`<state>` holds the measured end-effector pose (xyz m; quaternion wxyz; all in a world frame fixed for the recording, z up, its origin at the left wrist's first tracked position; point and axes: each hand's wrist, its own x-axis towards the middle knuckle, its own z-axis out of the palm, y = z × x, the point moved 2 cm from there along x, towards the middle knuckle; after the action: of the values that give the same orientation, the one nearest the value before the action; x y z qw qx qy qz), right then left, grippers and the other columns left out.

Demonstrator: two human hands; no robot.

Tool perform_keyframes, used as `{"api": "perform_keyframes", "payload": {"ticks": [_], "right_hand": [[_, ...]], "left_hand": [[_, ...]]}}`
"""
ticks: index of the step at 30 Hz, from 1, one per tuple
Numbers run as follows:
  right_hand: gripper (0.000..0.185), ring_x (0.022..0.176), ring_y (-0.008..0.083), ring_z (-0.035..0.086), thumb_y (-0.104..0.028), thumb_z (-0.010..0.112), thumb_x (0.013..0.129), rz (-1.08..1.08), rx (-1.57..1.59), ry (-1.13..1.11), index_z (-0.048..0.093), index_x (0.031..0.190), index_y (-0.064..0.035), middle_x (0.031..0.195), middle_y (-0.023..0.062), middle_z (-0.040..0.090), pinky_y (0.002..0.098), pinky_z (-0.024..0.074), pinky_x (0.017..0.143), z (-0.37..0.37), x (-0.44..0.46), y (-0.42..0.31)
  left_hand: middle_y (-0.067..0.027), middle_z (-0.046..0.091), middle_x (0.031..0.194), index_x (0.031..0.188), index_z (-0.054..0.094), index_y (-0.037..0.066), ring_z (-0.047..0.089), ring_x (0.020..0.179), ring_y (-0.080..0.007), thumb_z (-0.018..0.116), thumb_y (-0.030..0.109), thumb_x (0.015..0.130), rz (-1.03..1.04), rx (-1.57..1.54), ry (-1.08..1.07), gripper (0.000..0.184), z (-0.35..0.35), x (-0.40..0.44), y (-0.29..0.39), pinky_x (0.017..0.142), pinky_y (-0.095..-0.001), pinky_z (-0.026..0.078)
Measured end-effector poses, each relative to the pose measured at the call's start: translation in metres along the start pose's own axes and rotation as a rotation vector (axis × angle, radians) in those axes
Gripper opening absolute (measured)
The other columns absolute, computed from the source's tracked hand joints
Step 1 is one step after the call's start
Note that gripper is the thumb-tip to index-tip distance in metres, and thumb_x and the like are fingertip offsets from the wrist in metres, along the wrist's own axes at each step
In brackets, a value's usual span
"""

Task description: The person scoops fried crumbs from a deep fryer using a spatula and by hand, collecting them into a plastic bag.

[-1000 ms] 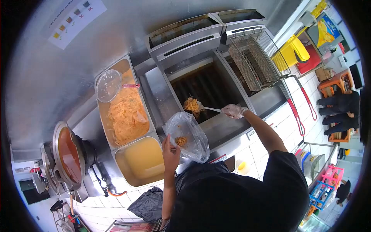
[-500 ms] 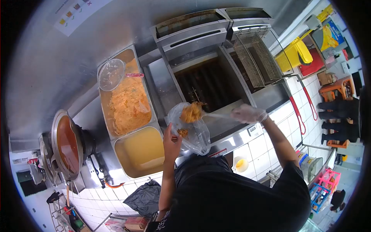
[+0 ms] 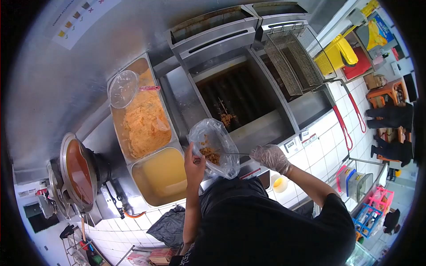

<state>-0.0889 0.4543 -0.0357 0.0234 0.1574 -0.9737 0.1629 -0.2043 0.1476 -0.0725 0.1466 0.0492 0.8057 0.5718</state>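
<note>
A clear plastic bag (image 3: 227, 144) hangs at the fryer's front edge. My bare left hand (image 3: 194, 167) is closed on the bag's left side. Brown fried crumbs (image 3: 210, 156) lie inside it. My right hand (image 3: 270, 158), in a clear plastic glove, is closed around the handle of a long-handled metal utensil (image 3: 243, 154). The handle reaches left into the bag, and the utensil's head cannot be made out among the crumbs. Behind the bag, the fryer (image 3: 288, 117) holds dark oil, with a clump of loose crumbs (image 3: 226, 119) in it.
Left of the fryer is a pan of orange breading (image 3: 144, 124) with a round strainer (image 3: 124, 88) on it. Yellowish liquid fills a nearer pan (image 3: 164, 170). Wire fry baskets (image 3: 295, 62) with red handles stand right. Farther left is a pot of reddish liquid (image 3: 79, 168).
My right hand has moved left and down, bringing the crumb-loaded utensil from above the fryer's edge into the bag. More crumbs now show in the bag. My left hand keeps its hold.
</note>
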Motion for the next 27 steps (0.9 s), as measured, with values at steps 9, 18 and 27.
{"api": "perform_keyframes", "payload": {"ticks": [9,18,27], "right_hand": [[0.019,0.073,0.027,0.068,-0.02,0.068,0.086,0.142,0.015,-0.084,0.062,0.103,-0.0134,0.085,0.0069,0.063,0.0373,0.0574,0.065,-0.003,-0.031,0.024],[0.015,0.072,0.0266,0.069,-0.027,0.068,0.092,0.238,-0.028,-0.184,0.064,0.097,-0.0143,0.08,0.0063,0.063,0.0384,0.0569,0.063,0.0,-0.037,0.039],[0.017,0.077,0.0203,0.061,-0.011,0.062,0.095,0.041,0.877,-0.342,0.061,0.109,-0.003,0.094,0.012,0.063,0.035,0.0537,0.072,0.028,-0.045,0.061]], "left_hand": [[-0.0128,0.046,0.146,0.154,0.037,0.007,0.061,0.091,-0.0118,0.066,-0.005,0.089,0.003,0.001,0.006,0.072,0.001,-0.001,0.0,0.075,-0.0252,0.054],[-0.0108,0.056,0.122,0.154,0.039,0.004,0.062,0.088,-0.0134,0.067,-0.004,0.088,-0.014,-0.02,0.023,0.072,0.004,-0.006,0.006,0.077,-0.0285,0.056],[-0.0106,0.058,0.121,0.154,0.037,0.004,0.061,0.089,-0.0123,0.067,-0.004,0.089,-0.054,-0.039,0.016,0.072,0.002,-0.008,-0.002,0.075,-0.0272,0.055]]}}
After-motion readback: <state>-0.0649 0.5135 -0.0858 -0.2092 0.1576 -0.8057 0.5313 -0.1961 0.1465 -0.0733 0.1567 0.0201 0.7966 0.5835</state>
